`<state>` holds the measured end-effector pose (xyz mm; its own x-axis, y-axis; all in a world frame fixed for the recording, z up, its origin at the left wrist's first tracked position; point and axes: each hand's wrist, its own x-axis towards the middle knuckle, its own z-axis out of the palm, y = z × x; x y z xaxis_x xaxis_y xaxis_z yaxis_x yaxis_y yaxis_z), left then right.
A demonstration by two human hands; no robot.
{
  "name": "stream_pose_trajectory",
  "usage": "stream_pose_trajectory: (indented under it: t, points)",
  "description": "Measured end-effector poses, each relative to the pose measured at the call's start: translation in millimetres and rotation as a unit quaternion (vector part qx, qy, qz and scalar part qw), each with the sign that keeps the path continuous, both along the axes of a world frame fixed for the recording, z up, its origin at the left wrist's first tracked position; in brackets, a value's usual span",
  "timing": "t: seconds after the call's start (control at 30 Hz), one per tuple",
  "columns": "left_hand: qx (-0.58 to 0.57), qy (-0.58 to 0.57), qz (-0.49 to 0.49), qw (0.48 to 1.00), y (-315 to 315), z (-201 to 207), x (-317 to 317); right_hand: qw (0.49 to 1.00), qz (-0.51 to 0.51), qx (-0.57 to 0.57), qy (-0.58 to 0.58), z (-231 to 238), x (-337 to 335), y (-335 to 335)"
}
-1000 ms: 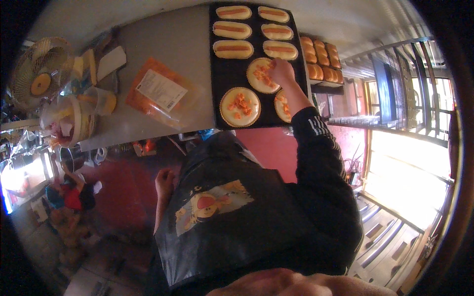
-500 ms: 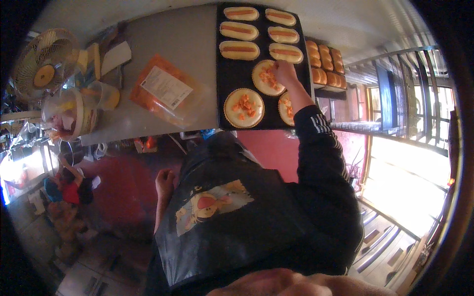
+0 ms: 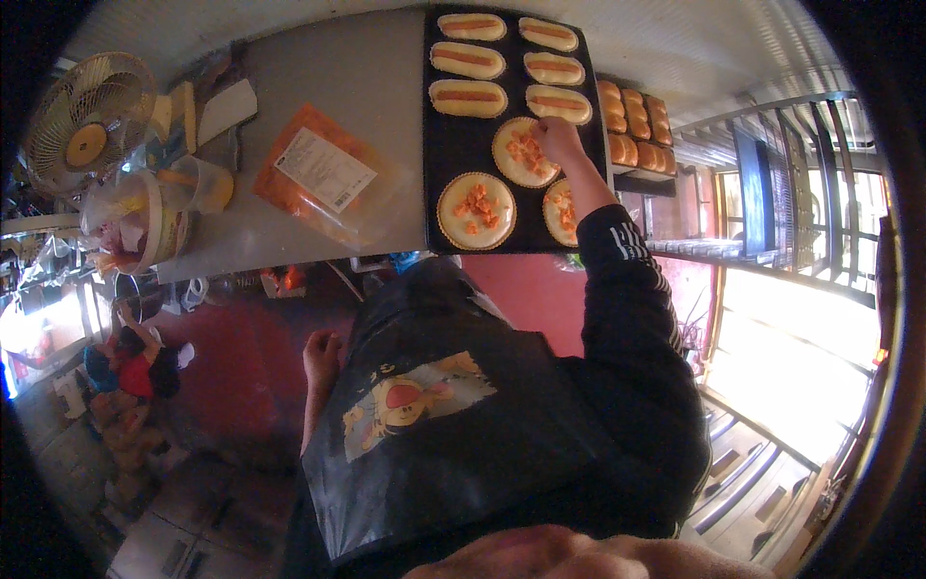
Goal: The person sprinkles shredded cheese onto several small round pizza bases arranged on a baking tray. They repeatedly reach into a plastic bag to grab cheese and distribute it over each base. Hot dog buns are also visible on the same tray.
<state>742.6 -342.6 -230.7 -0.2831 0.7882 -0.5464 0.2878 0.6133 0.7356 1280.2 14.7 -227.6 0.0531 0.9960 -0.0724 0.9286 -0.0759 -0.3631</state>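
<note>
My right hand (image 3: 559, 140) is closed above the right edge of a round dough piece (image 3: 514, 166) in a pale fluted case. Orange bits are scattered over its middle; whatever my fingers hold is hidden. Two more round dough pieces with orange bits lie nearer me, one at the left (image 3: 475, 212) and one at the right (image 3: 557, 214), partly behind my sleeve. All rest on a black baking tray (image 3: 463, 145). Long dough pieces topped with sausages (image 3: 467, 96) fill its far half. Down beside my dark apron, my left hand (image 3: 322, 353) hangs with curled fingers, holding nothing visible.
A clear bag of orange filling (image 3: 313, 169) lies on the metal table (image 3: 386, 77). At the left stand a fan (image 3: 87, 140) and a plastic tub (image 3: 212, 185). Baked bread loaves (image 3: 637, 125) sit beyond the tray's right side. Another person (image 3: 135, 362) is at the lower left.
My right hand has shifted slightly and turned over the same round dough piece, its fingers still closed. My left hand stays beside the apron.
</note>
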Motion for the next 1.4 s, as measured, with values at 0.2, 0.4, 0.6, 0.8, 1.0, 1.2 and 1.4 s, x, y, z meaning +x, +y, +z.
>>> stream_pose_trajectory:
  t: [0.2, 0.4, 0.6, 0.8, 1.0, 1.2, 1.4]
  points:
    - [0.014, -0.016, -0.020, 1.000, -2, -4, -4, 0.999, -0.027, -0.032, -0.013, 0, 2, 4]
    - [-0.003, -0.019, 0.009, 1.000, 1, 9, 3, 1.000, -0.013, 0.023, 0.017, -6, 4, 6]
    - [-0.011, -0.020, 0.024, 0.999, 4, 14, 7, 1.000, -0.005, -0.005, 0.022, -2, 2, 6]
    - [0.003, 0.002, 0.000, 1.000, 1, 5, 1, 1.000, -0.014, -0.026, 0.010, 4, 0, 6]
    - [-0.014, 0.013, -0.022, 1.000, 2, 6, 0, 0.999, -0.032, -0.025, -0.010, 6, 11, 3]
    - [-0.002, -0.008, -0.015, 1.000, 2, 5, -1, 0.998, -0.048, -0.032, -0.019, -1, 23, 1]
    - [-0.007, 0.001, -0.033, 0.999, 3, 1, -5, 0.998, -0.023, -0.052, -0.040, -4, 31, -6]
